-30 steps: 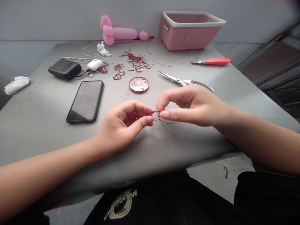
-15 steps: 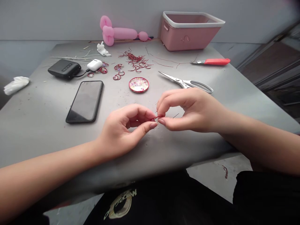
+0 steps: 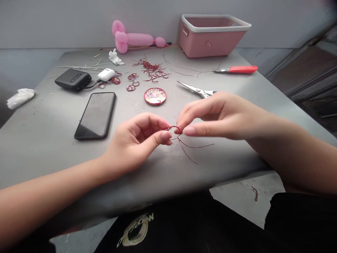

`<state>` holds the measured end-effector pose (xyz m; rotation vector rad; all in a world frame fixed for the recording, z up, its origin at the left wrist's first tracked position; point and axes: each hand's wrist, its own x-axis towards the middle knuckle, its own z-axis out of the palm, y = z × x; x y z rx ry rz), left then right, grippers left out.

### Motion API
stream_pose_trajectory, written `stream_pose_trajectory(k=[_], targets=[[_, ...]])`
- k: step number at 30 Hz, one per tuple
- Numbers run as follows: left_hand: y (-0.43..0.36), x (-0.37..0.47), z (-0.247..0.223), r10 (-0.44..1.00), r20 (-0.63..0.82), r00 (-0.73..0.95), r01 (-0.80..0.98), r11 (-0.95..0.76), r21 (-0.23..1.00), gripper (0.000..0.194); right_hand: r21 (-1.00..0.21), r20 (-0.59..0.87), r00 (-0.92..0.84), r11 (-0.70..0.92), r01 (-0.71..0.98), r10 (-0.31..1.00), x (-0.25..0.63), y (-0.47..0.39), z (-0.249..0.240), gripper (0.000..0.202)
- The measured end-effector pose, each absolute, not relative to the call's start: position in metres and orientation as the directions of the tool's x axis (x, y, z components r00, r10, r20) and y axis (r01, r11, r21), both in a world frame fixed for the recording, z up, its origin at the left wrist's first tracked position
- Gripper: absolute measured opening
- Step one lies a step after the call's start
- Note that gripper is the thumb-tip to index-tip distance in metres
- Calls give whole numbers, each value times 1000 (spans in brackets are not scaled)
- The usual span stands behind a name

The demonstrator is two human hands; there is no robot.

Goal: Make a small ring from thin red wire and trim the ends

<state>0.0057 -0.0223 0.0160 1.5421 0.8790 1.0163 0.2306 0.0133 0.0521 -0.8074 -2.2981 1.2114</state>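
My left hand (image 3: 140, 140) pinches a small red wire ring (image 3: 174, 127) between thumb and fingertips, above the front of the table. Two thin loose wire tails (image 3: 196, 147) hang from the ring's right side, pointing right and down. My right hand (image 3: 210, 117) is just right of the ring. Its index fingertip is at the ring's edge, while its thumb lies a little apart, so no firm grip shows. Beyond the hands stands a round red-rimmed dish of pale beads (image 3: 155, 96). Scissors (image 3: 196, 89) lie behind my right hand, which covers their handles.
A phone (image 3: 96, 115), a black power bank (image 3: 73, 79) and a white earbud case (image 3: 106, 75) are at left. Several finished wire rings (image 3: 133, 86) and red wire scraps (image 3: 151, 66) lie behind the dish. Farther back are a pink balloon (image 3: 139, 38), a pink bin (image 3: 207, 42) and a red-handled cutter (image 3: 242, 69).
My right thumb has moved off the wire and the hand has turned flatter. The ring now shows as an open loop, and its two wire tails have swung into view below.
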Motion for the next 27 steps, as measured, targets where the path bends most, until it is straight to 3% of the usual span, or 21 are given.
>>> stream_pose_trajectory(k=[4, 9, 12, 15, 17, 22, 27], targets=[[-21, 7, 19, 917, 98, 387, -12, -101, 995, 14, -906, -8, -689, 286, 312, 725, 233, 20, 52, 24], [-22, 7, 16, 900, 96, 425, -31, -91, 995, 14, -872, 16, -668, 337, 354, 744, 227, 13, 48, 15], [-23, 8, 14, 894, 68, 443, -21, -66, 998, 20, -760, 162, -627, 502, 414, 762, 222, 6, 43, 14], [-24, 8, 12, 893, 63, 447, -1, -70, 998, 24, -537, 407, -585, 702, 468, 702, 218, -2, 39, 18], [-24, 8, 12, 891, 77, 448, -2, -85, 996, 22, -487, 458, -577, 733, 475, 677, 218, -5, 38, 18], [-22, 8, 14, 871, 53, 489, -59, -28, 998, 21, -766, 128, -684, 510, 392, 718, 223, 5, 45, 8], [-21, 7, 16, 837, 22, 547, -62, 14, 998, 16, -897, -134, -776, 258, 360, 617, 228, 18, 48, 14]])
